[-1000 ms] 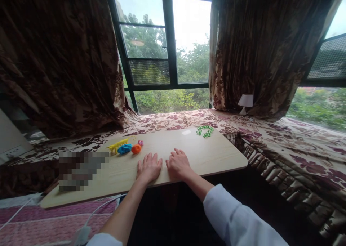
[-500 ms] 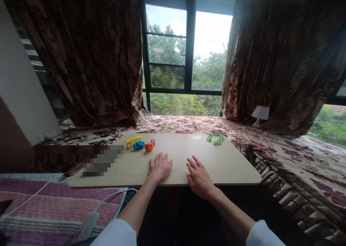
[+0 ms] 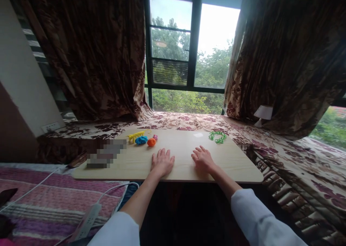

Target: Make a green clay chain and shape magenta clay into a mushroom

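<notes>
Facing a window [image 3: 212, 51], pale tabletop [image 3: 183, 163] under the left hand [image 3: 163, 163].

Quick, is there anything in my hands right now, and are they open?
Left hand: open, palm down, holding nothing.
Right hand: open, holding nothing.

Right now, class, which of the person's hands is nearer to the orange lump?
Left. The left hand is close on the near side of the orange lump, slightly to its right; the right hand is much farther to its right.
</notes>
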`<state>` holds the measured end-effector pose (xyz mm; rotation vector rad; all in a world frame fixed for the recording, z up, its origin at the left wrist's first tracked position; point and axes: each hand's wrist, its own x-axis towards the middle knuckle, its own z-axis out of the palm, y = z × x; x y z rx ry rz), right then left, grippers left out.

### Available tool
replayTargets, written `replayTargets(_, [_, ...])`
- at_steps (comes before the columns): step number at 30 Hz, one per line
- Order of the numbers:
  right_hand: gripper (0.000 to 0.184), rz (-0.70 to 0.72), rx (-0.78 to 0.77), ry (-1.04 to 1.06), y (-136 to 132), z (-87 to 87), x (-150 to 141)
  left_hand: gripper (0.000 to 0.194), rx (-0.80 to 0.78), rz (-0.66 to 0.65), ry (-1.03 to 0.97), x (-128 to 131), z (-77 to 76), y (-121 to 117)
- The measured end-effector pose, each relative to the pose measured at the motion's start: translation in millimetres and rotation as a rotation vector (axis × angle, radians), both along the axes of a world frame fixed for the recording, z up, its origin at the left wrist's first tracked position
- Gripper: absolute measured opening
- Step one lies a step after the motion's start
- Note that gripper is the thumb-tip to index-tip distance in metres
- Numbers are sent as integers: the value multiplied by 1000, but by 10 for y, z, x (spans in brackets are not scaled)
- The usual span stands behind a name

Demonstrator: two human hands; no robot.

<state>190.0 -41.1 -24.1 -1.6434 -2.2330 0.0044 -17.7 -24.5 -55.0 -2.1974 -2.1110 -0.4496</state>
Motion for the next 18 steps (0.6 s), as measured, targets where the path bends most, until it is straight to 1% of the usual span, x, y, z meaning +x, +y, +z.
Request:
replayTargets(2, [41,11,33,-3,-231,-52,71,55,9,1,-10,-1,0,-9])
replayTargets(4, [42,113,100,-15,-477,-99,19,54,15,3,-15,2,2,-19])
replayTargets(6, [40,202,175,-43,-657,-122,-136,54,14,4,-17,7,5,-26])
replayTargets(8, [39,210,218,-55,-698,-114,-347,55,8,4,-15,12,9,-26])
replayTargets(10, [40,171,211,-44,-579,-84,-565,55,-2,3,-10,15,14,-22])
replayTargets(12, [42,122,160,-25,-344,-46,-745,55,-13,4,-6,16,21,-17])
replayTargets(14, [44,56,107,4,-75,-8,-844,54,-23,3,-3,15,27,-15])
replayTargets(16, [48,13,88,25,152,23,-824,54,-28,3,-3,13,31,-16])
replayTargets(18, [51,-18,69,39,287,42,-670,55,-29,4,-6,10,31,-20])
